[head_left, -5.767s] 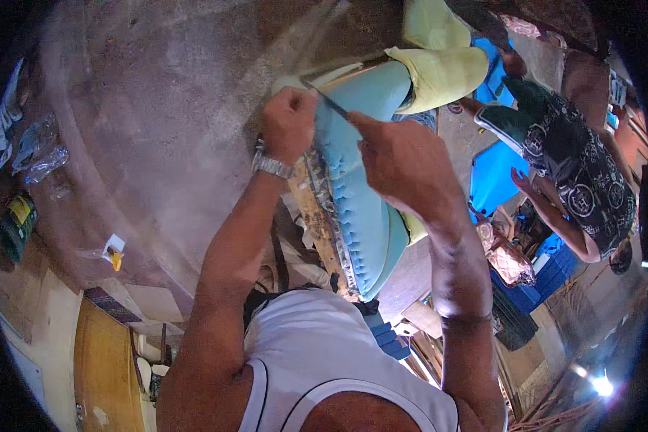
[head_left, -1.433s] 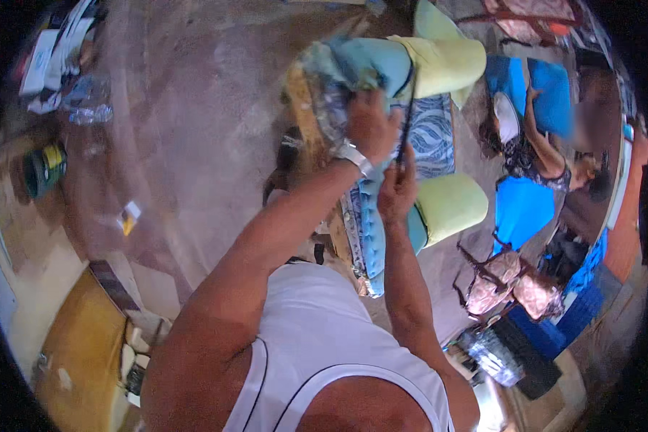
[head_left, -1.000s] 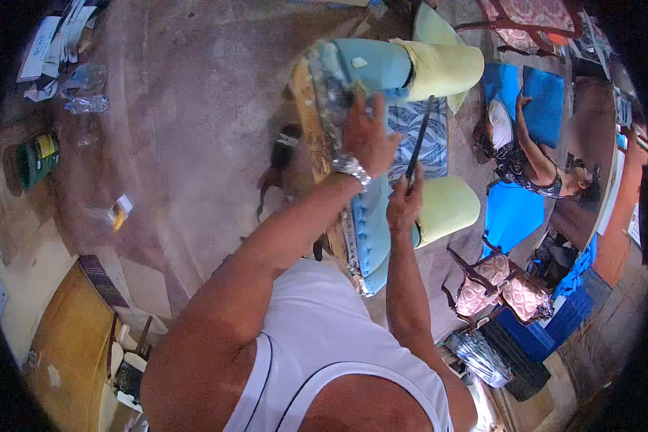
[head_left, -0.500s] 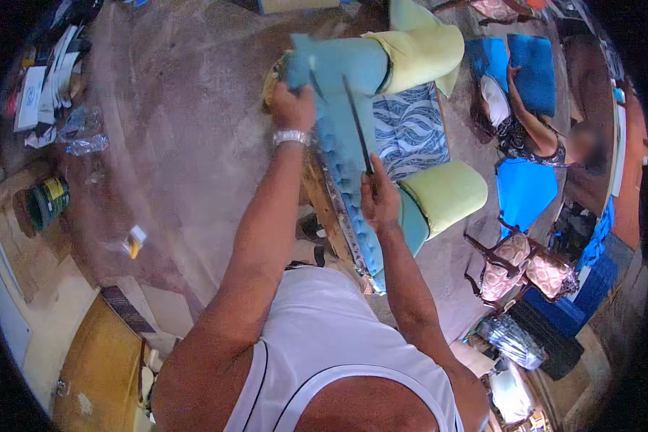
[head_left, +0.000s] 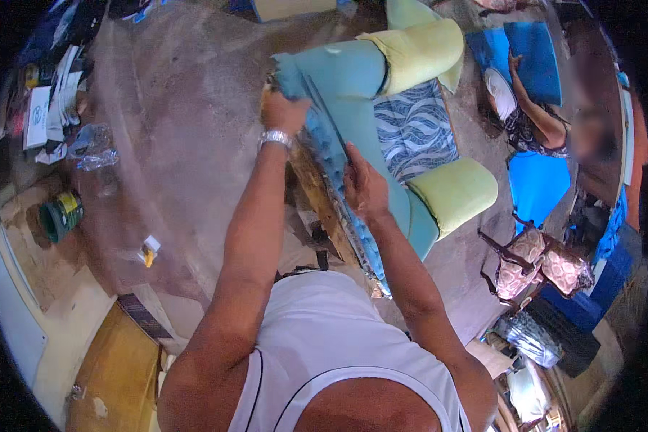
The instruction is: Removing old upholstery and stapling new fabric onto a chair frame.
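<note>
Before me stands a sofa with a wooden frame and light blue foam over its back. My left hand is closed on the foam's edge at the far left corner, its fingertips partly hidden. In my right hand is a long, thin, dark knife, its blade slanting up and left across the foam toward the left hand. Tufted blue foam runs along the near side of the back. Yellow foam covers both arms, the far armrest and the near armrest.
A patterned seat panel lies between the armrests. At the right, another person's arm reaches to a blue foam sheet. Carved chairs with pink upholstery stand below. At the left are a green bucket and clear plastic.
My left hand has shifted a little left and toward me with the foam's edge. The right hand and knife have moved left, and the blade now lies closer to the left hand.
</note>
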Demonstrator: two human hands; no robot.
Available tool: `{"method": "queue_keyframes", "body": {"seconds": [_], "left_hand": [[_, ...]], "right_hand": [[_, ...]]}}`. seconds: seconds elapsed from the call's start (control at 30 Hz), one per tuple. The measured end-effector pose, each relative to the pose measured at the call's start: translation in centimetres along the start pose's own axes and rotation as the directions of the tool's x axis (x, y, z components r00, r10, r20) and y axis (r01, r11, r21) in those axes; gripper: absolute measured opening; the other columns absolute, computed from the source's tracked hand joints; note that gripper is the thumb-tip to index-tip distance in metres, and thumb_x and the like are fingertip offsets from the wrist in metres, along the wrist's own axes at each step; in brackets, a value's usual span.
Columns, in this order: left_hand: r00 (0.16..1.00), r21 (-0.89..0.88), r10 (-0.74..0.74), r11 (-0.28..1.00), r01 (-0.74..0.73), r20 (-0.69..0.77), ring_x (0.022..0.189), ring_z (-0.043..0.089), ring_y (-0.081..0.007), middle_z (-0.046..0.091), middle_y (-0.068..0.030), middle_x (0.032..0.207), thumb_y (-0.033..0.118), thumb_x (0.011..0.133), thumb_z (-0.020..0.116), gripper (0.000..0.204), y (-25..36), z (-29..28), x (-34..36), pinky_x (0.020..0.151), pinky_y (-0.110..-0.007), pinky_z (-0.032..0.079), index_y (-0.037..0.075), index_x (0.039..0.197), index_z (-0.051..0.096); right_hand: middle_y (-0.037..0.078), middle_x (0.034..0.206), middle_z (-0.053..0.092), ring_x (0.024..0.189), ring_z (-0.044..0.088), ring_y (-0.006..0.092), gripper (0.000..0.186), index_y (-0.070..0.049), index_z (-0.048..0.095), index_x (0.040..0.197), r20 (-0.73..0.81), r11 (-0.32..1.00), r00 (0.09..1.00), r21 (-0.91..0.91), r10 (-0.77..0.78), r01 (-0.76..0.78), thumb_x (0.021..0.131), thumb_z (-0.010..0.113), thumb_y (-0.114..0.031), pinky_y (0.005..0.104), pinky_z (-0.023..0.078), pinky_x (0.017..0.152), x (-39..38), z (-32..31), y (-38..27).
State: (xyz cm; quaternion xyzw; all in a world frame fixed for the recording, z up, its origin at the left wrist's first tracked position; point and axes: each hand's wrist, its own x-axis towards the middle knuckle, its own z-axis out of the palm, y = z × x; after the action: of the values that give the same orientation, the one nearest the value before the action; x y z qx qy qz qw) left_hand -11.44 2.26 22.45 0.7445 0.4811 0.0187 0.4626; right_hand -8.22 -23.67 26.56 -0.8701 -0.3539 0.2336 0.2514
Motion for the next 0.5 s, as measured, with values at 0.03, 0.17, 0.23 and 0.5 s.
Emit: {"method": "queue_keyframes", "body": {"seconds": [0.03,0.17,0.23,0.5], "left_hand": [[1.000,0.001,-0.001,1.000,0.001,0.005,0.102,0.070,-0.0453,0.072,-0.0312,0.107,0.042,0.079,0.077,0.055,-0.3,0.3,0.0,0.092,-0.050,0.056,-0.008,0.104,0.073],[0.997,0.299,-0.013,0.954,0.033,-0.071,0.085,0.071,-0.0431,0.072,-0.0284,0.086,0.048,0.084,0.074,0.055,0.1,1.2,0.8,0.077,-0.051,0.054,-0.007,0.083,0.073],[0.997,0.257,0.075,0.963,-0.079,0.026,0.080,0.071,-0.0403,0.071,-0.0288,0.083,0.048,0.083,0.073,0.056,0.2,1.1,1.3,0.075,-0.050,0.054,-0.008,0.080,0.072],[0.987,-0.117,-0.123,0.984,0.135,0.106,0.083,0.071,-0.0380,0.072,-0.0283,0.085,0.038,0.082,0.071,0.047,-0.8,0.7,0.4,0.080,-0.047,0.055,-0.009,0.083,0.071]], "right_hand": [[0.022,0.109,0.070,0.094,0.069,0.0426,0.061,-0.019,0.042,0.154,-0.005,1.000,1.000,-0.008,-0.009,0.009,0.096,0.059,-0.011,0.0498,0.056,0.081,-0.1,-0.1,-0.1],[0.021,0.105,0.069,0.091,0.069,0.0428,0.064,-0.021,0.040,0.155,0.014,0.999,1.000,0.039,-0.003,0.002,0.095,0.060,-0.010,0.0505,0.055,0.079,-1.8,-0.3,0.4],[0.020,0.099,0.068,0.087,0.068,0.0423,0.067,-0.022,0.040,0.156,0.046,1.000,0.999,-0.007,0.016,-0.016,0.094,0.060,-0.008,0.0512,0.055,0.077,-2.7,-0.6,0.5],[0.018,0.094,0.066,0.084,0.067,0.0409,0.069,-0.022,0.037,0.157,0.128,0.998,0.991,-0.064,0.027,-0.019,0.094,0.060,-0.011,0.0512,0.054,0.074,-1.6,-1.4,-0.4]]}}
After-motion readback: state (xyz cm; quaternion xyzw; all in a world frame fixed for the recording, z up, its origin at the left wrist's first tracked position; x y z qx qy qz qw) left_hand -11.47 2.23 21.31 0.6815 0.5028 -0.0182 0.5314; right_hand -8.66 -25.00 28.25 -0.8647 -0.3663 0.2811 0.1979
